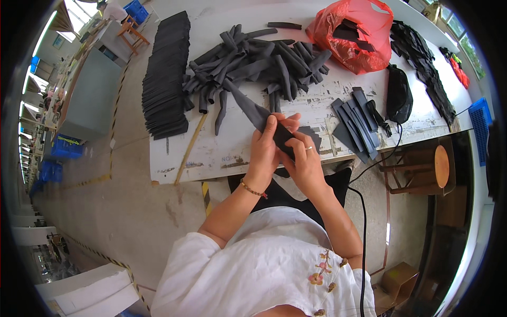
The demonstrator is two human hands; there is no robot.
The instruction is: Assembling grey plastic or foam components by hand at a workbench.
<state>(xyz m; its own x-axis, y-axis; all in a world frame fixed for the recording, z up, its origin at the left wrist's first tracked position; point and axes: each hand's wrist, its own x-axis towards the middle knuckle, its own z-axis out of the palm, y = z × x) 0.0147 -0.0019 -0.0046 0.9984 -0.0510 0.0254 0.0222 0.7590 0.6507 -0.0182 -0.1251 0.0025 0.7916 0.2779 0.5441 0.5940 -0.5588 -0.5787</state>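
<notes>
A long dark grey fabric tube [252, 108] is gripped at its near end by both hands, just above the white table's front edge [211, 158]. My left hand [264, 150], with a bead bracelet at the wrist, pinches the tube from the left. My right hand [303, 158], wearing a ring, holds a flat black insert [282, 138] at the tube's opening. The tube's far end points up-left toward a heap of rolled dark tubes [259, 61].
A tall row of stacked flat black pieces [166, 79] lies at the table's left. A red plastic bag [355, 33], flat black strips [356, 119], a black pouch [398, 94] and a dark pile [422, 58] lie right. A wooden stool [422, 169] stands nearby.
</notes>
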